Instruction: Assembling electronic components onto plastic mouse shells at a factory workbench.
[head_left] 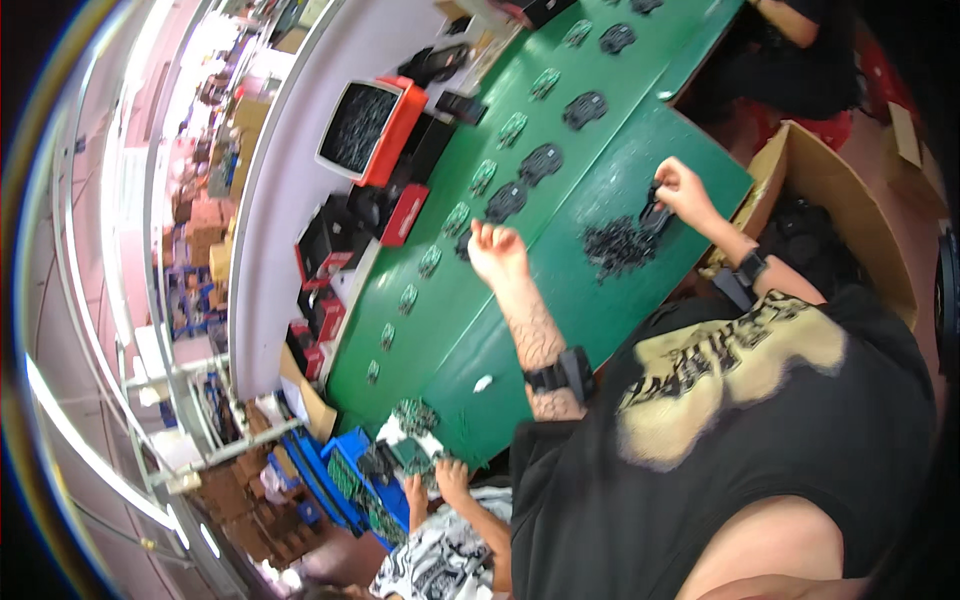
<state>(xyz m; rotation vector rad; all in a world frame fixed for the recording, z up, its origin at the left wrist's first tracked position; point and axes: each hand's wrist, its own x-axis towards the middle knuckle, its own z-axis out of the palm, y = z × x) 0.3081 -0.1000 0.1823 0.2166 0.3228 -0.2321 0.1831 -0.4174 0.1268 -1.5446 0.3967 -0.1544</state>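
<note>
Above the green bench, my left hand has its fingers curled at the edge of a black plastic housing, mostly hidden behind the hand. Further along the same row lie more black housings, one just beyond my fingers. Beside them runs a line of small green circuit boards. My right hand pinches a small black part at the edge of a pile of thin black pieces. The exact shape of that part is too small to tell.
An orange-red bin of dark parts and several red-black boxes line the far side. An open carton with black items stands at my right. A co-worker's hands handle boards at lower left; another person sits at upper right.
</note>
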